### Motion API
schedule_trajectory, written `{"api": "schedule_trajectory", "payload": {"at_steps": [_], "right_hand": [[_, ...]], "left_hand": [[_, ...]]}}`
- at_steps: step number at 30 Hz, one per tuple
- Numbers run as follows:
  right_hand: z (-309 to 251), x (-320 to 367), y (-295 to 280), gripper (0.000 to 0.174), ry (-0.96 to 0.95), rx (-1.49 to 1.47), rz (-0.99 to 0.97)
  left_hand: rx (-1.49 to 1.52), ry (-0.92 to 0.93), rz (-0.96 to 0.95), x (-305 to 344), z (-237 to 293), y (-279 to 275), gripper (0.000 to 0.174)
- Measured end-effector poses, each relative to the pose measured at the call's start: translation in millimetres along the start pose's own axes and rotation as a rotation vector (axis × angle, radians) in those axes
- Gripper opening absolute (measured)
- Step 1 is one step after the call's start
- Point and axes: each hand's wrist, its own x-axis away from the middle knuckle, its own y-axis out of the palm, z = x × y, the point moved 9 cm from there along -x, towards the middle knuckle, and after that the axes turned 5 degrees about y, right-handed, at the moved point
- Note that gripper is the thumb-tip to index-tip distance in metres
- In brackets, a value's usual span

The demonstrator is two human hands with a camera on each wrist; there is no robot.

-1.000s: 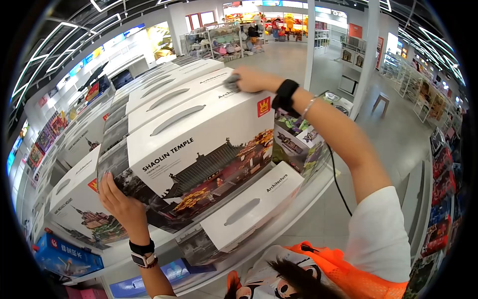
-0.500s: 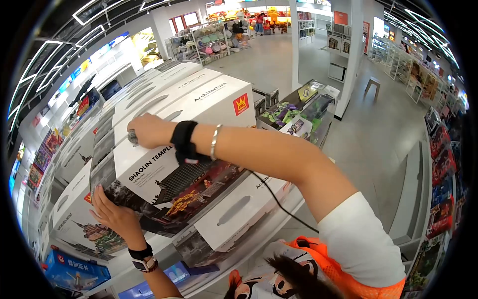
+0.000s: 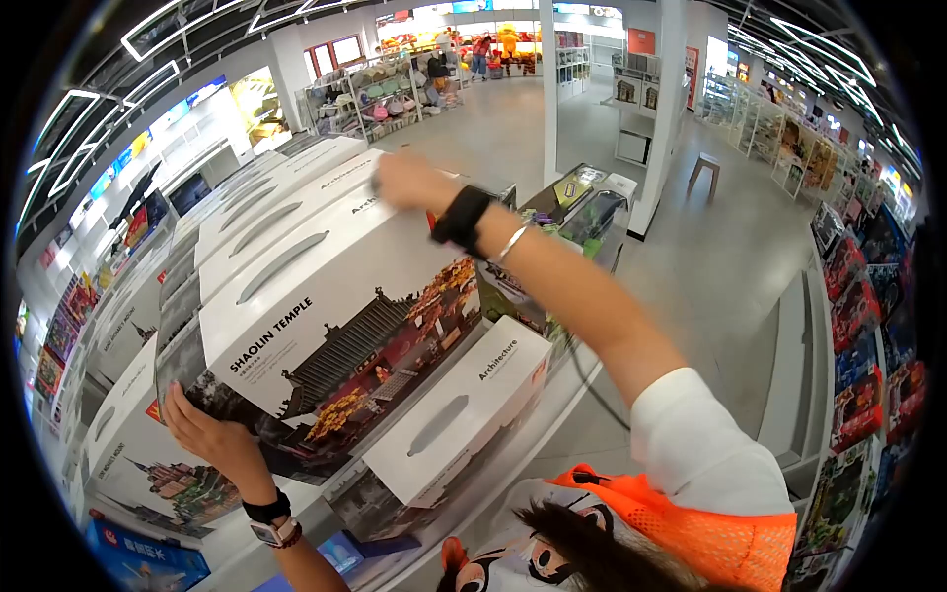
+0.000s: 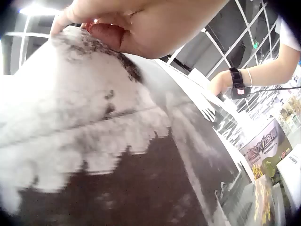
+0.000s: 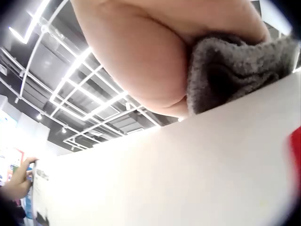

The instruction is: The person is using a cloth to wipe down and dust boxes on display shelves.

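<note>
A large white Shaolin Temple box (image 3: 261, 331) stands in front of me, with a grey carry handle on its top. My right hand (image 3: 414, 181) is at the far right end of that top, slightly blurred. It grips a bunched grey cloth (image 5: 235, 70), which presses on the white surface in the right wrist view. My left hand (image 3: 212, 434) rests on the box's left side near the front corner, fingers extended. In the left wrist view, the left hand (image 4: 150, 28) lies over the printed grey side panel (image 4: 94, 127).
Similar white boxes (image 3: 266, 229) stand in a row behind. A lower Architecture box (image 3: 464, 414) sits in front, on the shelf. St Michael's Mount boxes (image 3: 168, 474) stand at the left, above a blue box (image 3: 143, 557). Toy packages (image 3: 582, 212) lie right of the row.
My right hand swept the cloth left along the box top, then back to its far right end. The left hand stayed on the box's side while the head view shifted.
</note>
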Motion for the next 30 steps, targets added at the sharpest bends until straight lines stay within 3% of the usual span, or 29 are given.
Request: {"api": "schedule_trajectory", "payload": {"at_steps": [3, 6, 8, 11, 13, 14, 16, 19, 21, 24, 25, 26, 27, 30], "right_hand": [[-115.3, 7.3, 29.4, 0.014, -0.231, -0.133, 0.112], [-200.1, 10.0, 55.7, 0.014, -0.304, -0.351, 0.027], [-228.0, 22.2, 46.0, 0.02, -0.28, -0.379, -0.021], [-216.9, 26.3, 40.9, 0.018, -0.316, -0.477, -0.054], [-177.6, 19.4, 40.5, 0.019, -0.185, -0.417, -0.178], [-154.7, 18.5, 33.4, 0.02, -0.236, -0.456, -0.171], [-104.4, 28.1, -1.0, 0.02, -0.078, -0.259, -0.224], [1.7, 16.4, -12.9, 0.016, 0.123, -0.038, 0.049], [31.5, 15.9, -24.4, 0.019, 0.195, -0.064, -0.009], [16.0, -2.3, -9.1, 0.014, 0.053, 0.178, -0.136], [-3.1, -7.9, 3.7, 0.016, 0.007, 0.123, -0.191], [-28.6, -16.3, 21.9, 0.017, -0.04, 0.065, -0.246], [-72.8, -17.9, 34.8, 0.021, -0.209, 0.038, -0.258], [-194.7, -1.2, 39.4, 0.022, -0.277, -0.24, -0.143]], "left_hand": [[-0.029, -0.022, 0.044, -2.1, 3.4, 1.6, 0.068], [-0.053, -0.024, 0.017, -1.8, 6.4, -2.9, 0.064], [-0.078, -0.03, 0.0, -3.5, 4.8, -4.1, 0.061], [-0.065, 0.017, 0.016, -0.6, -0.5, -2.2, 0.059], [-0.089, 0.012, -0.015, 1.5, -4.0, -0.9, 0.059], [-0.097, 0.017, -0.002, 0.1, -2.9, -2.8, 0.058], [-0.104, 0.022, 0.014, -2.1, 0.2, -4.5, 0.056], [-0.059, 0.013, 0.039, -3.7, 2.5, -3.5, 0.057], [-0.069, -0.031, 0.047, -3.1, 2.9, -2.6, 0.058], [-0.066, -0.033, 0.049, -2.5, 2.2, -1.2, 0.059], [-0.074, -0.033, 0.047, -2.8, 2.6, -1.5, 0.059], [-0.067, -0.036, 0.043, -3.1, 3.3, -1.6, 0.06], [-0.061, -0.041, 0.04, -2.8, 2.4, -1.0, 0.06], [-0.037, -0.051, 0.026, -0.7, 1.1, 3.0, 0.061]]}}
